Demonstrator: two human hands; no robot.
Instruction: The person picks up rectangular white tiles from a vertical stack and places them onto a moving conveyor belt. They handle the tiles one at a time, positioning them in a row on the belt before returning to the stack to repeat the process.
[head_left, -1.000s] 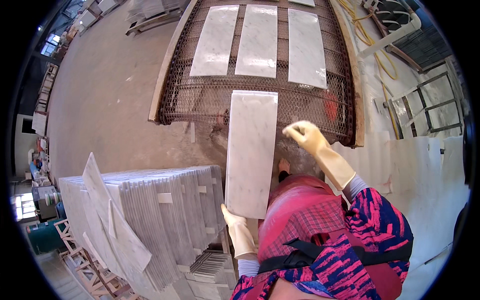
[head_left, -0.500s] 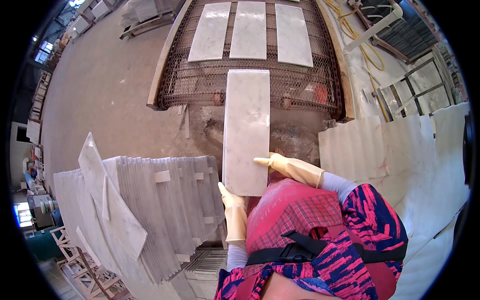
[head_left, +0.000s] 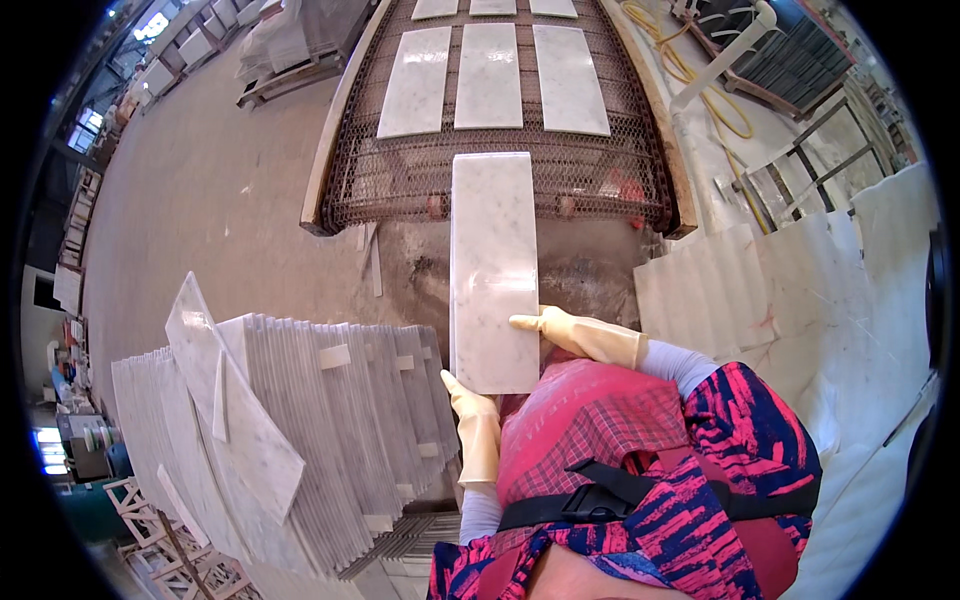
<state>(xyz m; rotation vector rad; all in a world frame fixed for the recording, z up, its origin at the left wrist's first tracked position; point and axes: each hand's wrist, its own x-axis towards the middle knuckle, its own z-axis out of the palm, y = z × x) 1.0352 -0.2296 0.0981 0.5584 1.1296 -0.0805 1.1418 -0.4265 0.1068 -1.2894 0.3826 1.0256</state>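
Note:
A long white-grey marble tile (head_left: 494, 270) lies lengthwise in front of me, its far end pointing at the conveyor. Along its left side a second edge shows, so at least two tiles are stacked. My left hand (head_left: 474, 425), in a cream rubber glove, grips the near left corner, thumb on the edge. At the right edge my right hand (head_left: 570, 330), gloved alike, holds on with a finger over the top face; its other fingers are hidden underneath. Beyond is a mesh conveyor belt (head_left: 400, 190) bearing several similar tiles (head_left: 488, 80) in rows.
Many tiles stand on edge in a stack (head_left: 330, 420) to my left, with a broken slab (head_left: 235, 400) leaning on it. Wavy white sheeting (head_left: 740, 310) covers the right side. A yellow hose (head_left: 735, 115) and a metal frame (head_left: 815, 170) lie beyond it.
The tiles on the conveyor look smaller and farther to the front, and another row shows at the top. Both hands keep their grip on the marble tile.

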